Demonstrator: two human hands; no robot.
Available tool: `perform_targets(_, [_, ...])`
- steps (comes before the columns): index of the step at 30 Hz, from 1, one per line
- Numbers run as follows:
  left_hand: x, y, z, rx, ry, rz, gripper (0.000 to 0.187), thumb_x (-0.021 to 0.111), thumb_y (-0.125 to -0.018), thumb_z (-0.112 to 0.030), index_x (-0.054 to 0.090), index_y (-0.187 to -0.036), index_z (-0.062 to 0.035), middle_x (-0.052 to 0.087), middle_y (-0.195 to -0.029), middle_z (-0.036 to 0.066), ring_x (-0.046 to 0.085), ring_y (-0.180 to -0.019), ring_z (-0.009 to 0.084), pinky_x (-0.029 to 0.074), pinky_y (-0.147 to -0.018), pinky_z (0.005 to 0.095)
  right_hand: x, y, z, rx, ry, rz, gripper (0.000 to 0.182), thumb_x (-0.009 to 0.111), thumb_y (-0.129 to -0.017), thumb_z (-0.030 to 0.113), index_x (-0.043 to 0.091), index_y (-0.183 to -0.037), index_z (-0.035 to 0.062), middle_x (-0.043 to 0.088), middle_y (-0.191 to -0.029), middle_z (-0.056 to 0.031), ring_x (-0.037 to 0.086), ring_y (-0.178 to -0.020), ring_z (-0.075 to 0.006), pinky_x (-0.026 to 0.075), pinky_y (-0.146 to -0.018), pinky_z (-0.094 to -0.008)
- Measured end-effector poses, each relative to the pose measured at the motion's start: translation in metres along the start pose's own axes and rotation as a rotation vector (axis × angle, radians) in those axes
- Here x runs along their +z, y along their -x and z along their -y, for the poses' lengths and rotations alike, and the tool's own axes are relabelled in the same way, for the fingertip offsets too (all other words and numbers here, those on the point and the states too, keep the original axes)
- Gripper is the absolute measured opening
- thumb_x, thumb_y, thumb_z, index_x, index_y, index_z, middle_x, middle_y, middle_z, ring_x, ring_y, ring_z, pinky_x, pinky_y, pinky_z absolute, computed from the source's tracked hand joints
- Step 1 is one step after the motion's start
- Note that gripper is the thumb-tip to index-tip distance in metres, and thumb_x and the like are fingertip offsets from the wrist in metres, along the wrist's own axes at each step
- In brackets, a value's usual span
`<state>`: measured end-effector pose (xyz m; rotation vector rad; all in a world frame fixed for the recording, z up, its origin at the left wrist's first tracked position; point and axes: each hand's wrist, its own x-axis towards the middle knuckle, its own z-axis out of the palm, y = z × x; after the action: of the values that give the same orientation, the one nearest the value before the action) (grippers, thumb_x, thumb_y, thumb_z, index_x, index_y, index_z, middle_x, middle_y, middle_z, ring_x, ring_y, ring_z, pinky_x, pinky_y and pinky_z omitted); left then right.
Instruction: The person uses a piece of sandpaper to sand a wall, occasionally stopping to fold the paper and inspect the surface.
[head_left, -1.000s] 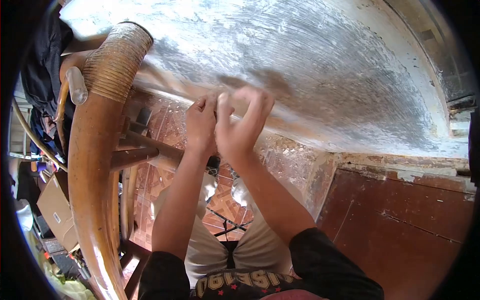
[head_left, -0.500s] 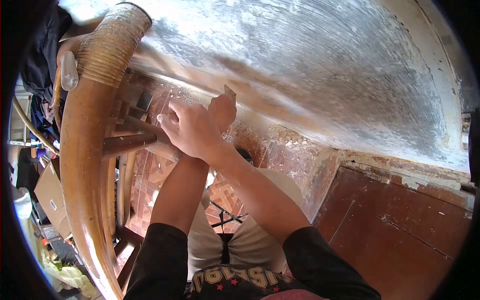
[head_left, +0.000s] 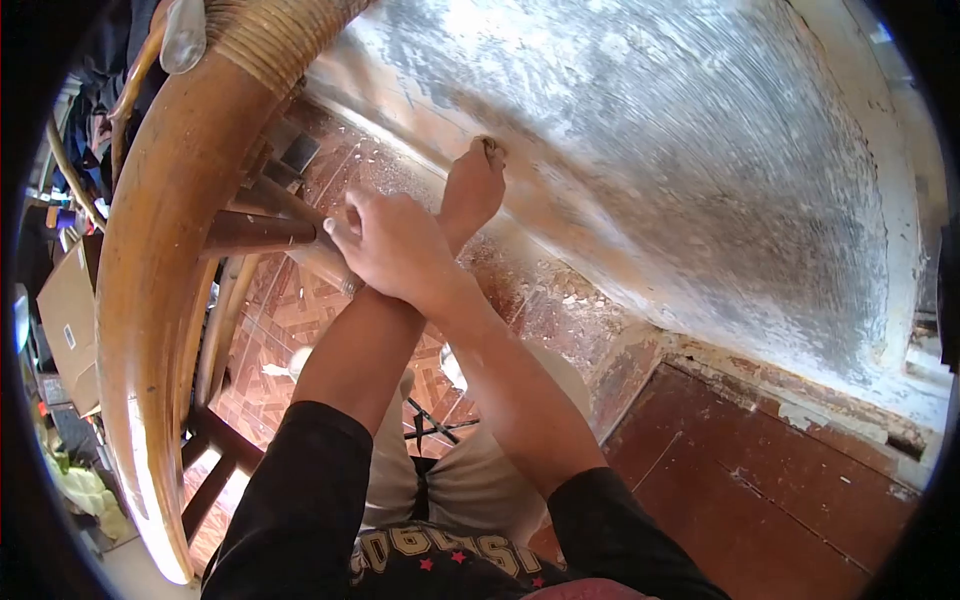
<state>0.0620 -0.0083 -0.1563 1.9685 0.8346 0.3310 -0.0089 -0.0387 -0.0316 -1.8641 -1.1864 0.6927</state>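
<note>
My arms are crossed, the right forearm lying over the left. My left hand point(head_left: 474, 188) reaches to the lower part of the scraped wall point(head_left: 640, 130), its fingers closed round a small flat scraper point(head_left: 490, 150). Most of the scraper is hidden by the fingers; its edge is at the wall surface. My right hand point(head_left: 392, 245) hovers above the left forearm, with fingers loosely bent and nothing seen in them. The wall is patchy white and grey with scrape marks, and a tan, bare-looking band runs along its lower part.
A thick curved bamboo or rattan frame point(head_left: 150, 270) stands close on my left, with crossbars point(head_left: 262, 232) near my hands. Debris point(head_left: 570, 300) lies on the tiled floor along the wall. A red-brown wooden panel point(head_left: 740, 480) is at right, and a cardboard box point(head_left: 70, 320) at far left.
My left hand has moved up and further along the wall with the scraper, whose blade shows less now. The right hand stays loosely bent over the left arm. The view has shifted slightly.
</note>
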Motion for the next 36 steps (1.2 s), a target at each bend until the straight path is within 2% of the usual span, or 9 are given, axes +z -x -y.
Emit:
perform_targets(5, [-0.001, -0.012, 0.008, -0.014, 0.063, -0.226, 0.027, 0.045, -0.098, -0.023, 0.056, -0.100, 0.0021, 0.066, -0.092, 0.022, 0.066, -0.078, 0.0384, 0.052, -0.067, 0.0448, -0.006, 0.001, 0.009, -0.009, -0.012, -0.028, 0.026, 0.062, -0.085, 0.024, 0.056, -0.085, -0.0016, 0.062, -0.069, -0.0225, 0.063, -0.068, -0.0419, 0.050, -0.065, -0.0500])
perform_targets(7, [-0.008, -0.013, 0.009, -0.481, 0.666, -0.131, 0.022, 0.047, -0.098, -0.018, 0.055, -0.105, 0.0017, 0.066, -0.096, 0.015, 0.069, -0.076, 0.0269, 0.054, -0.062, 0.0351, 0.002, 0.002, 0.008, -0.047, -0.004, -0.039, 0.027, 0.062, -0.086, 0.024, 0.056, -0.085, -0.0021, 0.062, -0.069, -0.0227, 0.063, -0.068, -0.0420, 0.050, -0.065, -0.0501])
perform_targets(10, [-0.009, -0.018, 0.013, -0.515, 0.833, -0.103, 0.020, 0.046, -0.098, -0.012, 0.052, -0.111, 0.0021, 0.064, -0.102, 0.012, 0.069, -0.078, 0.0206, 0.056, -0.063, 0.0285, 0.009, 0.002, 0.007, -0.089, 0.025, -0.049, 0.027, 0.063, -0.086, 0.025, 0.057, -0.086, -0.0020, 0.063, -0.070, -0.0217, 0.064, -0.069, -0.0410, 0.049, -0.066, -0.0488])
perform_targets(18, [-0.009, -0.014, 0.019, -0.432, 0.823, -0.084, 0.023, 0.049, -0.093, 0.002, 0.048, -0.116, 0.0053, 0.060, -0.102, 0.017, 0.069, -0.079, 0.0250, 0.058, -0.068, 0.0292, 0.007, 0.002, 0.005, -0.079, -0.008, -0.066, 0.027, 0.063, -0.086, 0.024, 0.059, -0.086, -0.0021, 0.065, -0.071, -0.0209, 0.064, -0.069, -0.0400, 0.049, -0.065, -0.0471])
perform_targets(23, [-0.038, -0.005, 0.014, -0.362, 0.838, -0.133, 0.028, 0.051, -0.090, 0.004, 0.047, -0.118, 0.0059, 0.060, -0.103, 0.018, 0.068, -0.082, 0.0243, 0.058, -0.070, 0.0293, -0.012, 0.000, 0.006, -0.088, -0.145, -0.258, 0.025, 0.064, -0.086, 0.022, 0.059, -0.084, -0.0018, 0.060, -0.062, -0.0149, 0.061, -0.056, -0.0277, 0.046, -0.056, -0.0394])
perform_targets(25, [-0.062, 0.009, 0.014, -0.050, 1.466, -0.106, 0.023, 0.059, -0.087, 0.001, 0.056, -0.110, 0.0028, 0.062, -0.094, 0.011, 0.064, -0.077, 0.0144, 0.053, -0.067, 0.0251, -0.021, -0.008, -0.011, -0.006, -0.254, -0.455, 0.022, 0.066, -0.083, 0.021, 0.057, -0.082, 0.0001, 0.060, -0.070, -0.0188, 0.062, -0.065, -0.0317, 0.047, -0.060, -0.0404])
perform_targets(27, [-0.088, 0.009, -0.021, -0.113, 1.257, -0.212, 0.021, 0.060, -0.087, 0.001, 0.058, -0.107, 0.0031, 0.063, -0.094, 0.010, 0.063, -0.077, 0.0135, 0.052, -0.068, 0.0249, -0.048, -0.009, -0.015, 0.191, -0.181, -0.593, 0.021, 0.066, -0.082, 0.020, 0.057, -0.082, 0.0004, 0.059, -0.070, -0.0156, 0.058, -0.062, -0.0239, 0.046, -0.058, -0.0371])
perform_targets(32, [-0.117, 0.056, -0.095, -0.114, 0.905, -0.319, 0.016, 0.061, -0.085, 0.004, 0.061, -0.101, 0.0057, 0.066, -0.093, 0.011, 0.063, -0.077, 0.0128, 0.051, -0.066, 0.0247, -0.078, -0.009, -0.022, 0.188, -0.566, -0.781, 0.025, 0.073, -0.081, 0.019, 0.055, -0.087, 0.0028, 0.053, -0.075, -0.0029, 0.048, -0.062, -0.0122, 0.043, -0.059, -0.0314])
perform_targets(36, [-0.117, 0.051, -0.103, -0.056, 1.079, -0.269, 0.017, 0.063, -0.085, 0.003, 0.062, -0.101, 0.0059, 0.067, -0.082, 0.007, 0.062, -0.073, 0.0104, 0.049, -0.065, 0.0230, -0.079, -0.008, -0.015, -0.055, -0.411, -0.840, 0.033, 0.078, -0.077, 0.022, 0.057, -0.093, 0.0023, 0.054, -0.084, -0.0030, 0.050, -0.073, -0.0115, 0.044, -0.066, -0.0255])
